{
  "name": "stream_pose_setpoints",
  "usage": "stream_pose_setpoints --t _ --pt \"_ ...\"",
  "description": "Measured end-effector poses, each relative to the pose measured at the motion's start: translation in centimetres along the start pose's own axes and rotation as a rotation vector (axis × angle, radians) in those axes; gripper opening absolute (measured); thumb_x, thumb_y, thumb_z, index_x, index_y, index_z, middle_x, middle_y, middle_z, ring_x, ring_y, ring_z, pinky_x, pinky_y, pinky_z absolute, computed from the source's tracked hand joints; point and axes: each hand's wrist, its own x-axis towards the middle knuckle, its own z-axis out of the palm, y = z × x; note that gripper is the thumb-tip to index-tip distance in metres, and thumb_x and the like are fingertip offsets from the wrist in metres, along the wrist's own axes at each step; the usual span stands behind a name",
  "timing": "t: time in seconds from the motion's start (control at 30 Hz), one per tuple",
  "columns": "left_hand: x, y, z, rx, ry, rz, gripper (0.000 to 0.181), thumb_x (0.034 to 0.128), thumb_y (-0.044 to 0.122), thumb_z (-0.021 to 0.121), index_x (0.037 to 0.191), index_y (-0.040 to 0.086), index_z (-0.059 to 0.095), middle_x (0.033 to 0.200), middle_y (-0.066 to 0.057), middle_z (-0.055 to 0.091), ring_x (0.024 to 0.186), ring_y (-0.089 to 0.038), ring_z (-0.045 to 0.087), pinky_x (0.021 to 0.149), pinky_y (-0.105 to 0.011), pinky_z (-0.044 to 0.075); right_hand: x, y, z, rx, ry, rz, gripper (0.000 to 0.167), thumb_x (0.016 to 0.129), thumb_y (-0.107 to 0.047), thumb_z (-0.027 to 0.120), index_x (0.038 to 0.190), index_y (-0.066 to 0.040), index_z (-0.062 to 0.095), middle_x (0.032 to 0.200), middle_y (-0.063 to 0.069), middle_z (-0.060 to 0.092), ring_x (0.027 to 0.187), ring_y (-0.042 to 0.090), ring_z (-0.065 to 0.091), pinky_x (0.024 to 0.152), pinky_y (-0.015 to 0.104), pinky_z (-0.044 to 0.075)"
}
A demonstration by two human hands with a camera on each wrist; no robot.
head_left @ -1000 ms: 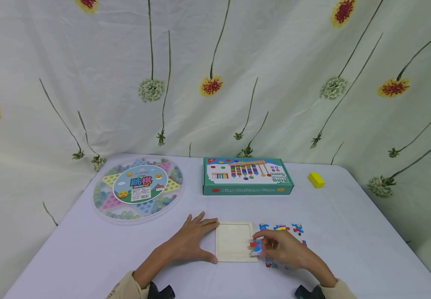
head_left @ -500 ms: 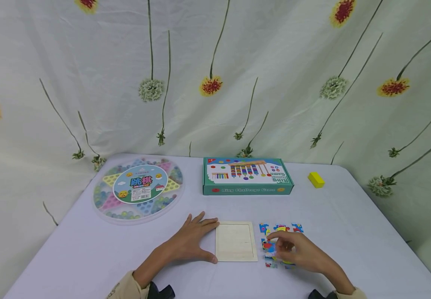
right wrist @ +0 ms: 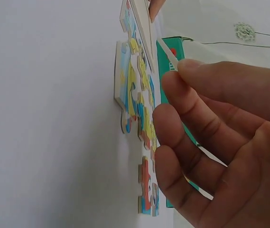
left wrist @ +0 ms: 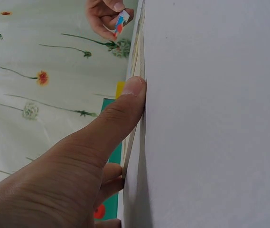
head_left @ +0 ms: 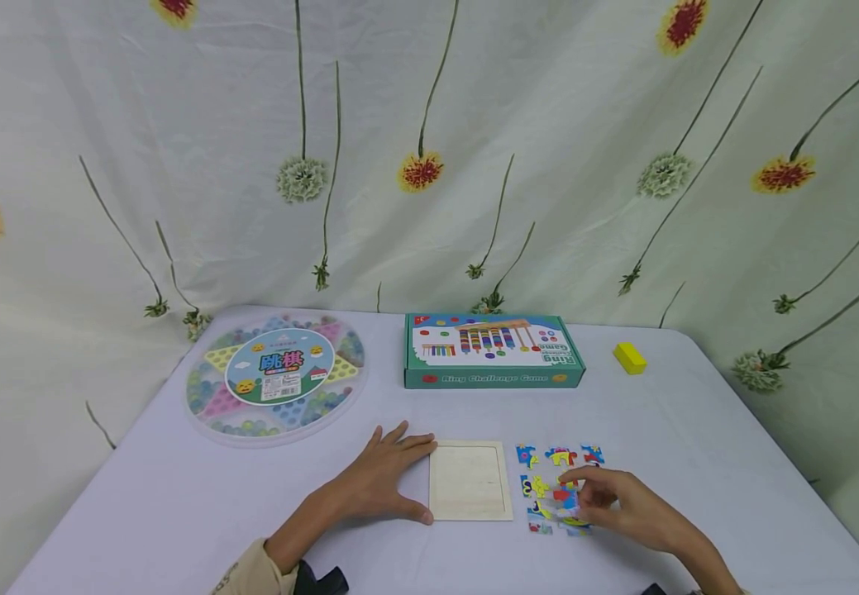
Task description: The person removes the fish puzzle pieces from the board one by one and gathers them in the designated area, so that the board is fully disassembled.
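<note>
My left hand [head_left: 383, 478] lies at the left side of a square, shallow wooden puzzle tray [head_left: 470, 483]. Its fingers and thumb are spread; the thumb [left wrist: 120, 111] touches the tray's near left edge. Between thumb and forefinger, my right hand [head_left: 626, 506] pinches a jigsaw puzzle piece [left wrist: 120, 23] printed in red and blue. That piece shows edge-on in the right wrist view, above the other puzzle pieces [head_left: 561, 455]. These lie spread out on the table right of the tray, picture side up, and the hand partly hides some of them.
Behind the tray stands a green Ring Challenge Game box [head_left: 494, 378]. A round Chinese checkers set [head_left: 280, 368] in clear packaging lies at the back left. A yellow block [head_left: 630, 359] sits at the back right. Flowered cloth [head_left: 548, 124] hangs beyond the white table.
With the puzzle piece in its fingers, my right hand has moved right, from the tray's right edge to over the loose pieces. My left hand has stayed in place.
</note>
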Motion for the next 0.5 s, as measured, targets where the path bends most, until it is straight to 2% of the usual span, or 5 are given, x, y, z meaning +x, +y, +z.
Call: stream_pose_setpoints --t 0.5 --pt "0.1 0.0 0.1 0.003 0.001 0.000 0.099 0.0653 0.066 0.075 0.143 0.013 0.046 0.150 -0.001 0.040 0.145 -0.039 0.016 0.113 -0.066 0.005 -1.8 1.2 -1.0 0.027 -0.025 0.064 0.037 0.087 -0.013 0.069 0.122 -0.007 0.060 0.083 0.000 0.056 0.074 0.010 0.055 0.065 0.021 0.048"
